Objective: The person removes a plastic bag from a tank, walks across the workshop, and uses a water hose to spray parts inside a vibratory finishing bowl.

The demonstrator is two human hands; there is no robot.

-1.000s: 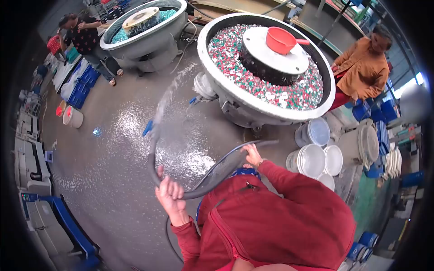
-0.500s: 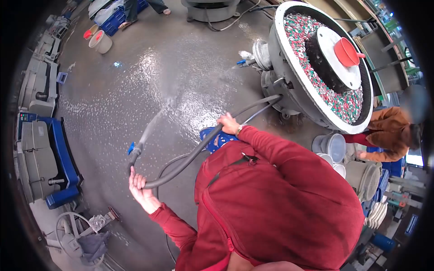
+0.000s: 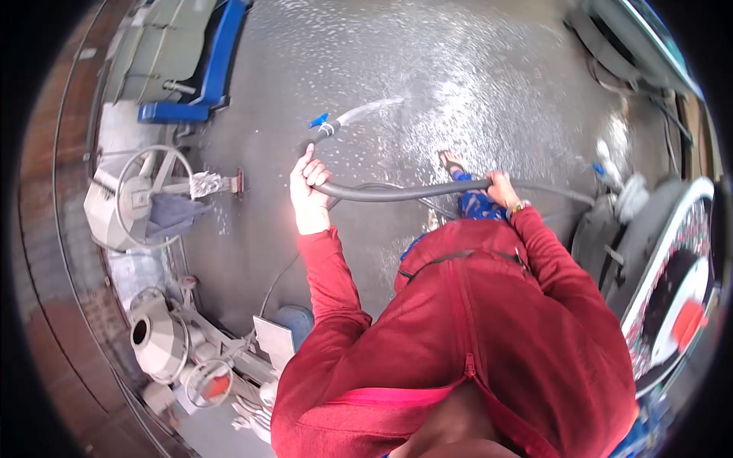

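A thick dark grey hose (image 3: 405,194) runs across in front of my body. My left hand (image 3: 309,191) is closed around it near its outlet end, the fingers wrapped over the bend. Just beyond that hand is a valve with a blue lever (image 3: 319,120), and a stream of water (image 3: 374,109) sprays from it onto the wet floor (image 3: 336,46). Further back along the hose, my right hand (image 3: 501,189) grips it, with a watch (image 3: 520,206) on the wrist. My foot in a sandal (image 3: 452,162) and blue patterned trousers show below the hose.
At right stands a round tub (image 3: 611,267) of small coloured pieces, with a red scoop-like vessel (image 3: 689,324) on its centre. Left are a blue-framed machine (image 3: 217,61), a handwheel (image 3: 122,206) with grey cloth (image 3: 172,215), and a tilted drum (image 3: 156,340).
My view has turned left, so the tub has moved to the right edge and the person in brown is out of sight. Both hands still hold the hose, and water keeps flowing.
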